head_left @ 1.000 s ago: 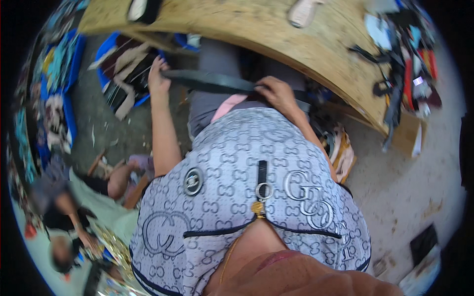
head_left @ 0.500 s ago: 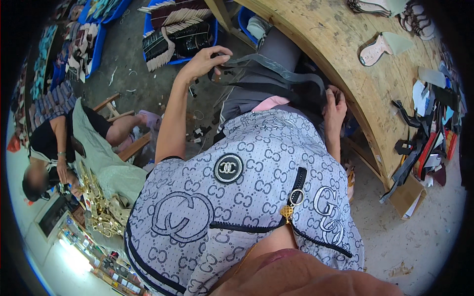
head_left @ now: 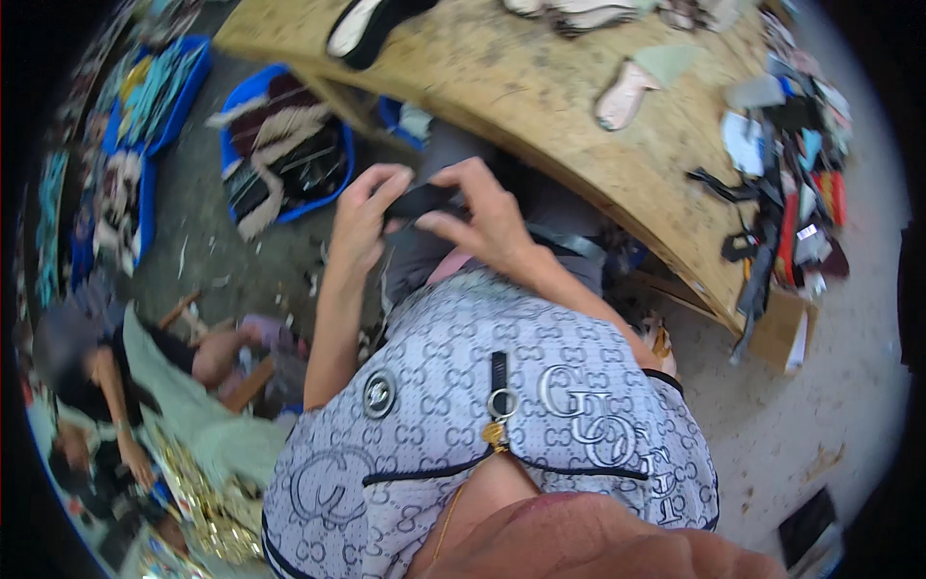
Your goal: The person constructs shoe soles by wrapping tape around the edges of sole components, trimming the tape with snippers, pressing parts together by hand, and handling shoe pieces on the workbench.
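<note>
Over my lap, a dark strip of material [head_left: 421, 201] is stretched between my hands. My left hand [head_left: 367, 214] pinches one part of it with thumb and fingers. Close beside it, my right hand [head_left: 490, 217] has thumb and fingers closed around the strip from the other side. A shiny grey-black length of strip [head_left: 571, 245] lies across my lap by the right forearm; whether it joins the held part is hidden. The picture is slightly blurred here.
A wooden table [head_left: 540, 145] curves along the front and right, bearing a pale insole-shaped piece [head_left: 622, 96], a black sole [head_left: 367, 29] and a heap of scraps [head_left: 772, 193]. Blue bins [head_left: 347, 169] of cut pieces stand on the floor. A person [head_left: 111, 376] works at the left beside gold material [head_left: 217, 511].
My right hand has come left from the table edge to meet my left hand at the strip. The long loop stretched between them is now gathered short. The view has shifted.
</note>
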{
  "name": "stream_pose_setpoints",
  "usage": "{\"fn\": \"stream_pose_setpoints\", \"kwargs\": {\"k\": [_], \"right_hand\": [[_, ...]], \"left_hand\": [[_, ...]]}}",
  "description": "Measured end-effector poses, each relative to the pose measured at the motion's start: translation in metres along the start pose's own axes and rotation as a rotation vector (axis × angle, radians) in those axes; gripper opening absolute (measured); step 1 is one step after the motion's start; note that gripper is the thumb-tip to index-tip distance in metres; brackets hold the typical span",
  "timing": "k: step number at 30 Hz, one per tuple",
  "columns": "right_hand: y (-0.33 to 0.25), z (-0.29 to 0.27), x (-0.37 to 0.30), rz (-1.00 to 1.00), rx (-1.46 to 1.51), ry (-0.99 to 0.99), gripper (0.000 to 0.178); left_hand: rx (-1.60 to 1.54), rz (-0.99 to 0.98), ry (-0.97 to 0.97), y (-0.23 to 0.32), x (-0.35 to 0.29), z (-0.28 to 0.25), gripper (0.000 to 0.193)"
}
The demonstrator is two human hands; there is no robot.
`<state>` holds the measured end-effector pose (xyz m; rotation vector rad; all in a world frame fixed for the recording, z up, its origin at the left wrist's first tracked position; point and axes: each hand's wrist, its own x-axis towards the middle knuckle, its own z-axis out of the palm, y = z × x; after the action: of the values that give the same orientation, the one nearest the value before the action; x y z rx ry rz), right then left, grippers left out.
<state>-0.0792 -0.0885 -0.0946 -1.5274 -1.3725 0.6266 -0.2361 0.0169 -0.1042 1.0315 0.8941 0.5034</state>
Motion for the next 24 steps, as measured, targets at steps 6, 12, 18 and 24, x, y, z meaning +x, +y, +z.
{"fn": "stream_pose_setpoints", "kwargs": {"k": [6,12,18,24], "right_hand": [[-0.003,-0.018,-0.010,-0.057,-0.185,-0.030,0.032],[-0.029,-0.034,-0.003,-0.190,-0.133,0.155,0.048],[-0.017,-0.062,-0.016,-0.086,-0.276,0.131,0.036],[0.010,-0.320,-0.107,0.630,-0.389,0.745,0.013]], "left_hand": [[-0.163,0.065,0.038,0.037,0.009,0.020,0.014],[-0.068,-0.026,-0.134,0.060,0.002,0.047,0.015],[0.046,0.236,0.029,0.043,0.014,0.033,0.020],[-0.402,0.151,0.310,0.010,0.046,-0.210,0.015]]}}
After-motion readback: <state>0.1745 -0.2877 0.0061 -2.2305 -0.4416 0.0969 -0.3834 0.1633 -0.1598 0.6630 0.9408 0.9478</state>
